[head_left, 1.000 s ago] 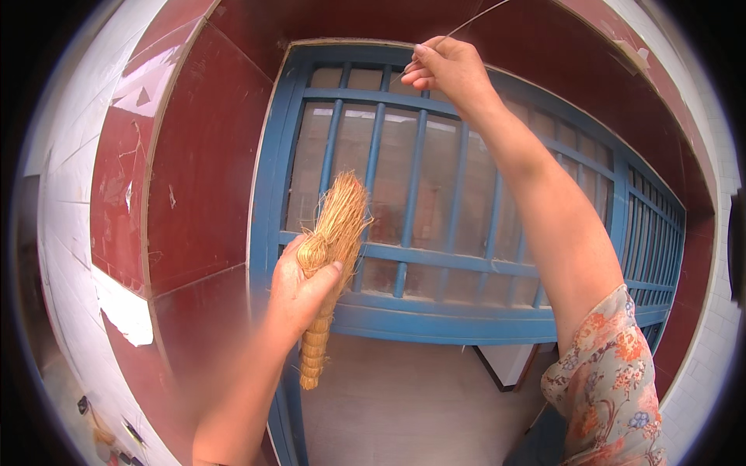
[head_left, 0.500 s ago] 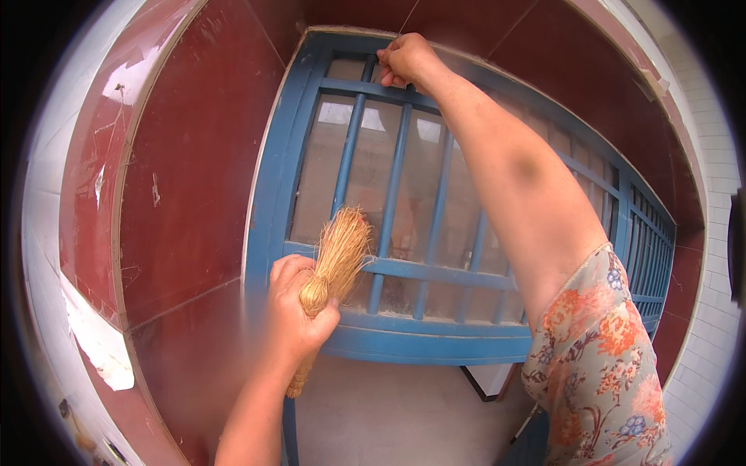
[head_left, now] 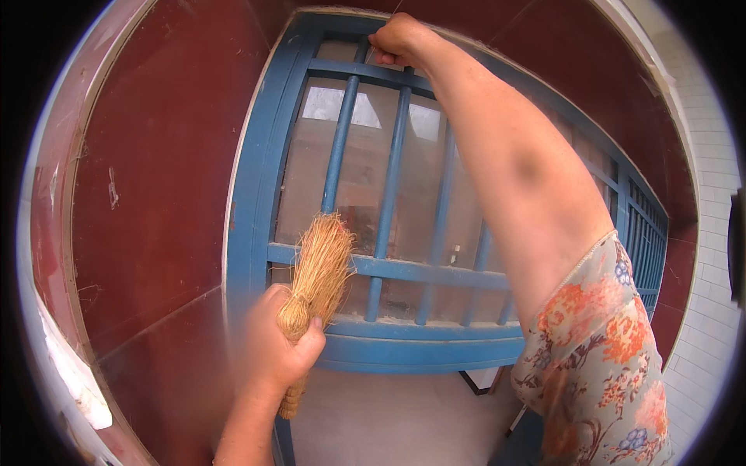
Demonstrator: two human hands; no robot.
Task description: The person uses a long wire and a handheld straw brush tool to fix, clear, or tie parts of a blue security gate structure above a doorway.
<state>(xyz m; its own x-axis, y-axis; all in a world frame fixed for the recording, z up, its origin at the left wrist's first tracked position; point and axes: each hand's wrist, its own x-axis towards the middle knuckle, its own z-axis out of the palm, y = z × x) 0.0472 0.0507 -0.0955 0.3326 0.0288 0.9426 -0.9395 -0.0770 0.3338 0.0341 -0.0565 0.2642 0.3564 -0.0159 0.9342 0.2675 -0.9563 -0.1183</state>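
My left hand (head_left: 284, 342) is closed round the bound neck of a short straw whisk broom (head_left: 322, 256). The bristles point up, in front of the lower bars of a blue barred window (head_left: 346, 147), and the handle end hangs below my fist. Whether the bristles touch the bars, I cannot tell. At the window's top left, my right hand (head_left: 396, 39) is raised with its fingers pinched together beside the upper rail. A faint thin strand shows near those fingertips, but what they hold is too small to make out.
Dark red tiled walls (head_left: 171, 155) flank the window on the left and above. Dusty glass sits behind the bars. Below the blue sill (head_left: 420, 357) lies a pale grey surface (head_left: 373, 412). White tiling (head_left: 707, 311) stands at the far right.
The view has shifted a little, so the window sits slightly further left. My left hand and the broom appear a bit lower and further left. My right hand stays at the upper rail, still pinched.
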